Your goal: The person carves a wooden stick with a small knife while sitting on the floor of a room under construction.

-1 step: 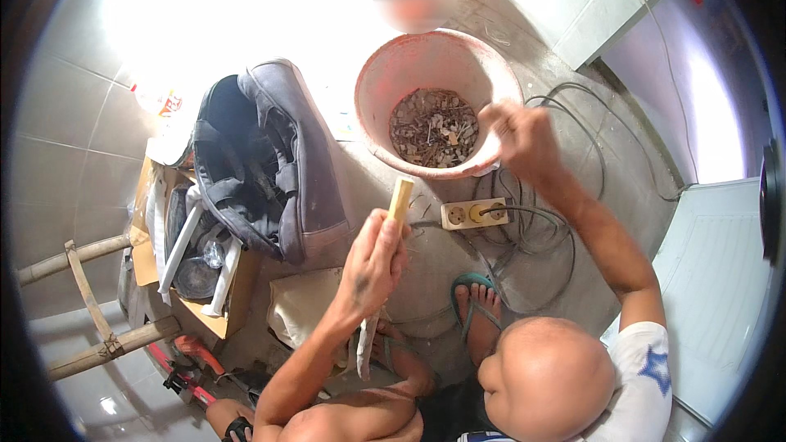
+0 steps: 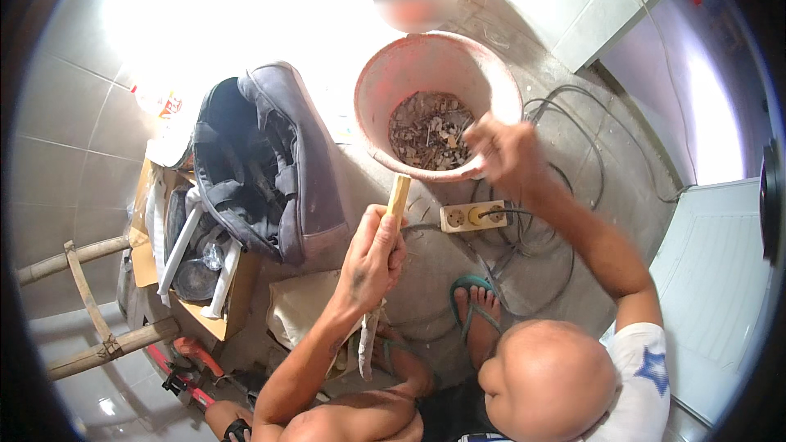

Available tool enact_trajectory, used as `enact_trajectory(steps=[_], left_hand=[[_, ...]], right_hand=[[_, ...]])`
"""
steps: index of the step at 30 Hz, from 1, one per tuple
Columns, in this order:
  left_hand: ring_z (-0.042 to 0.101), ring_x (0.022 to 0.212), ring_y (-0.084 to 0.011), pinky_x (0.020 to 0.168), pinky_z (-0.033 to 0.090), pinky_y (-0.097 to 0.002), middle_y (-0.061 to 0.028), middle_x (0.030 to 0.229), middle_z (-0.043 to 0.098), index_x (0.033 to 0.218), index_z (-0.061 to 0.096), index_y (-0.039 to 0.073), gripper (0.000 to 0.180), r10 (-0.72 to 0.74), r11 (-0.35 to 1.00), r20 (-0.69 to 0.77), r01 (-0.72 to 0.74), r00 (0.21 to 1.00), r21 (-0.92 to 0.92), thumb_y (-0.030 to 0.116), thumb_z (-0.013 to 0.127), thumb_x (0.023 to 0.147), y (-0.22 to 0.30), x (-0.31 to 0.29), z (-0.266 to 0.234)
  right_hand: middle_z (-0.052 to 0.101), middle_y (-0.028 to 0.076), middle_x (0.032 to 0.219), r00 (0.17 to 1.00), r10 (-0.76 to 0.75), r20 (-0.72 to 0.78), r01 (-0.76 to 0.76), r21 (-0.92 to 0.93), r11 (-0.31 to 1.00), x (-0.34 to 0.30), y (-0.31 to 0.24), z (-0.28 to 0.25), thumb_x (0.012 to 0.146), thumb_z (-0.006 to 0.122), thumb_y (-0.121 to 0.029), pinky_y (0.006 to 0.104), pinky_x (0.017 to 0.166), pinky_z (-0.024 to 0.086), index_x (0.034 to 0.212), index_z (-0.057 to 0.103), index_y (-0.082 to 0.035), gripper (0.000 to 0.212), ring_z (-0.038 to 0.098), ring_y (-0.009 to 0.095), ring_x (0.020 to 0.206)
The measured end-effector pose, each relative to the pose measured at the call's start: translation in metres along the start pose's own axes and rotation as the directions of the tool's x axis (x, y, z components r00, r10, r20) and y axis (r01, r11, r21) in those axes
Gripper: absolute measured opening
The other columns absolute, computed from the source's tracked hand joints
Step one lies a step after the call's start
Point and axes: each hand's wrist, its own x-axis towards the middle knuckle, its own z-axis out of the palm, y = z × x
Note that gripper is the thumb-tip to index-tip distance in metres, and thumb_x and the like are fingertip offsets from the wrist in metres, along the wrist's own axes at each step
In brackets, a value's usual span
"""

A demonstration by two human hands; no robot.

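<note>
My left hand (image 2: 372, 266) is closed round a pale yellowish wooden stick (image 2: 399, 195), whose squared end points up toward the bucket. A grey-white strip (image 2: 368, 348) hangs below the same hand; whether it belongs to the stick I cannot make out. My right hand (image 2: 509, 150) is at the near right rim of the pinkish-white bucket (image 2: 401, 61). Its bent fingers are smeared by motion, and anything in them is too blurred to see. Inside the bucket lies a heap of brown and grey debris (image 2: 430, 127), with chips and small scraps.
A white power strip (image 2: 475, 216) with a plug and looping black cables (image 2: 565, 233) lies near the bucket. To the left are an open dark bag (image 2: 303, 164), a cardboard box of parts (image 2: 217, 315) and a wooden ladder-like frame (image 2: 123, 344). A white panel (image 2: 708, 262) is at right.
My right hand has shifted left and slightly down, along the bucket's rim. My left hand and the wooden stick have hardly moved.
</note>
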Motion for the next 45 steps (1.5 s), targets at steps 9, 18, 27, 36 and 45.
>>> enact_trajectory(steps=[9, 18, 27, 36, 45], left_hand=[[0.036, 0.045, -0.0059, 0.040, 0.032, -0.0214, 0.0011, 0.065, 0.043, 0.099, 0.047, 0.009, 0.036, -0.093, 0.974, 0.062, 0.104, 0.994, -0.202, 0.041, 0.032, 0.105, 0.029, -0.002, 0.012], [0.035, 0.046, -0.0048, 0.040, 0.032, -0.0204, 0.0027, 0.064, 0.040, 0.096, 0.047, 0.008, 0.038, -0.073, 0.978, 0.039, 0.079, 0.997, -0.194, 0.041, 0.031, 0.105, 0.031, -0.003, 0.013], [0.036, 0.044, -0.0051, 0.039, 0.033, -0.0205, 0.0018, 0.065, 0.040, 0.104, 0.050, 0.007, 0.038, -0.035, 0.971, -0.017, 0.030, 0.999, -0.238, 0.041, 0.034, 0.104, 0.026, 0.008, 0.008], [0.034, 0.046, -0.0045, 0.040, 0.029, -0.0210, 0.0038, 0.062, 0.040, 0.096, 0.053, 0.005, 0.044, -0.136, 0.945, -0.039, 0.118, 0.990, -0.304, 0.043, 0.032, 0.104, 0.018, 0.002, 0.015], [0.039, 0.048, -0.0039, 0.041, 0.031, -0.0197, 0.0030, 0.063, 0.044, 0.101, 0.053, 0.004, 0.035, 0.047, 0.994, -0.049, -0.052, 0.998, -0.098, 0.033, 0.035, 0.106, 0.012, 0.001, 0.004]], right_hand=[[0.049, 0.017, 0.056, 0.967, -0.228, 0.119, 0.231, -0.015, 0.973, -0.018, -0.043, 0.029, 0.095, 0.056, -0.033, 0.0430, 0.047, 0.042, 0.072, 0.047, -0.003, 0.039, 0.055, 0.038, 0.051], [0.062, 0.015, 0.062, 0.983, -0.144, -0.113, 0.109, -0.269, 0.957, 0.023, 0.062, 0.022, 0.097, 0.051, -0.036, 0.0399, 0.047, 0.051, 0.078, 0.059, 0.000, 0.041, 0.065, 0.029, 0.053], [0.065, 0.015, 0.067, 0.992, -0.098, 0.076, 0.093, 0.068, 0.993, -0.009, -0.037, 0.020, 0.095, 0.055, -0.031, 0.0405, 0.051, 0.051, 0.085, 0.059, 0.000, 0.033, 0.066, 0.033, 0.058], [0.055, 0.010, 0.059, 0.894, -0.440, 0.084, 0.440, -0.340, 0.831, 0.007, -0.002, 0.046, 0.094, 0.055, -0.030, 0.0398, 0.045, 0.049, 0.076, 0.056, -0.005, 0.031, 0.060, 0.029, 0.049], [0.053, 0.016, 0.061, 0.966, -0.242, 0.096, 0.249, -0.067, 0.966, -0.003, -0.038, 0.018, 0.092, 0.060, -0.028, 0.0396, 0.050, 0.046, 0.079, 0.058, -0.001, 0.030, 0.059, 0.032, 0.054]])
